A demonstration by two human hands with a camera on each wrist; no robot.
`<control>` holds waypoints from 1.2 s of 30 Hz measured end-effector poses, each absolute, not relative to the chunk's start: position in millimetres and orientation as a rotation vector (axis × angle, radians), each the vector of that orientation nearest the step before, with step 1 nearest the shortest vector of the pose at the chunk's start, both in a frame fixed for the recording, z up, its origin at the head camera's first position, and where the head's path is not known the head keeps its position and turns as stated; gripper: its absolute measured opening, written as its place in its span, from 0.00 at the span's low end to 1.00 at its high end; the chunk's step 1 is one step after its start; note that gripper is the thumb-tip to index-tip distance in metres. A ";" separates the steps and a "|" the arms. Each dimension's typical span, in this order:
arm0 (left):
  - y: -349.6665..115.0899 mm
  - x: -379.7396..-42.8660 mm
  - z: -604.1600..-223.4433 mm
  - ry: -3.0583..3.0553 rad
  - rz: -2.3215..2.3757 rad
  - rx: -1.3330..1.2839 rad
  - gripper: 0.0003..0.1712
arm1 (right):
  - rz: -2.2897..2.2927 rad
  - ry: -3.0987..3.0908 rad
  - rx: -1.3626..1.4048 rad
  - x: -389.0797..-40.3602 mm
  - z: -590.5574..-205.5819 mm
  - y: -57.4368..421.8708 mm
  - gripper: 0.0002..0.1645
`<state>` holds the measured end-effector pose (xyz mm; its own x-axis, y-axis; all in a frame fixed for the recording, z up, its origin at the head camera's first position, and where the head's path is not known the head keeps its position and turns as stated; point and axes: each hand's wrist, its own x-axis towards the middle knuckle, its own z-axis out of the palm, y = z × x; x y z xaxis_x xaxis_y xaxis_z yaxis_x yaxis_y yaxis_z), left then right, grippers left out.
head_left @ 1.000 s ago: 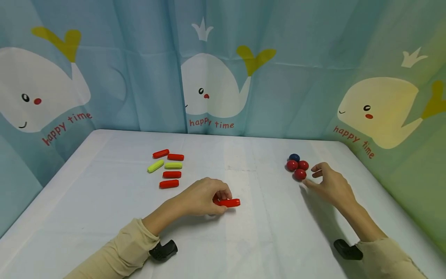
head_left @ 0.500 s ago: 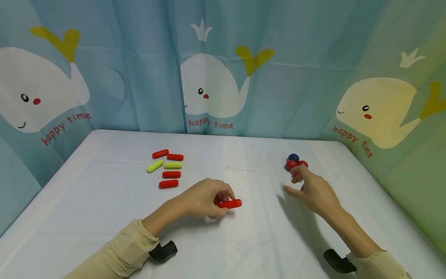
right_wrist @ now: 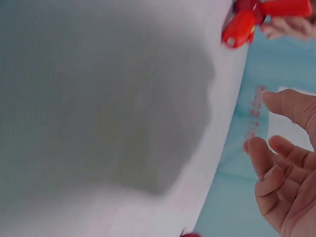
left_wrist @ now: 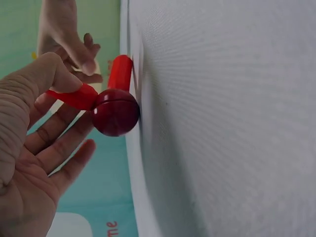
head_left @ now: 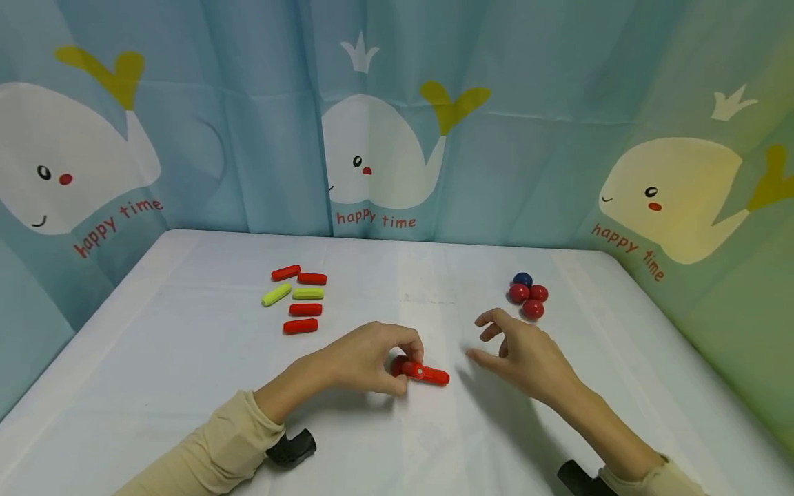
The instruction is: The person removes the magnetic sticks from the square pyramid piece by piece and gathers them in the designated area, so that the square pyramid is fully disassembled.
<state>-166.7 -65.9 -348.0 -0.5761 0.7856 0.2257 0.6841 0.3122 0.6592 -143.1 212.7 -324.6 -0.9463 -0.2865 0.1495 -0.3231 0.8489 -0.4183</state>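
My left hand point(head_left: 366, 358) pinches a red rod point(left_wrist: 79, 97) between thumb and fingers at the middle of the table. That rod meets a dark red ball point(left_wrist: 116, 112), and a second red rod point(left_wrist: 121, 73) sticks out from the same ball. In the head view the rods point(head_left: 434, 376) lie low over the table, with the ball point(head_left: 397, 364) half hidden by the fingers. To their right my right hand point(head_left: 527, 355) hovers with parted, loosely bent fingers, holding nothing. Its thumb points toward the rods in the right wrist view.
Several red rods point(head_left: 300, 326) and two yellow-green rods point(head_left: 308, 294) lie at the left back of the white table point(head_left: 186, 331). A cluster of red balls point(head_left: 533, 309) and one blue ball point(head_left: 523, 280) sits at the right back. A whale-print curtain point(head_left: 267, 138) hangs behind.
My right hand has moved left and nearer, away from the ball cluster toward my left hand. In my left hand the rod-and-ball piece has turned, so both rods and the ball now show.
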 end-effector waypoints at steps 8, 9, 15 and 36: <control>-64.7 -166.3 -352.2 2.205 1.394 1.154 0.15 | 0.848 -2.846 0.783 -127.3 -322.4 188.4 0.16; -64.8 -166.2 -352.6 2.178 1.428 1.123 0.15 | 0.855 -2.838 0.827 -126.2 -323.3 184.8 0.15; -65.1 -166.8 -355.1 2.143 1.501 1.044 0.13 | 0.867 -2.826 0.967 -124.1 -330.9 166.4 0.13; -77.2 -178.3 -346.4 2.232 1.296 1.129 0.10 | 0.680 -2.851 0.934 -126.2 -348.1 153.4 0.18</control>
<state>-178.3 -77.2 -346.4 -0.6346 0.7655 0.1061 0.4718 0.2749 0.8378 -126.2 153.4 -348.1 -0.8136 -0.5477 0.1951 -0.5768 0.7182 -0.3893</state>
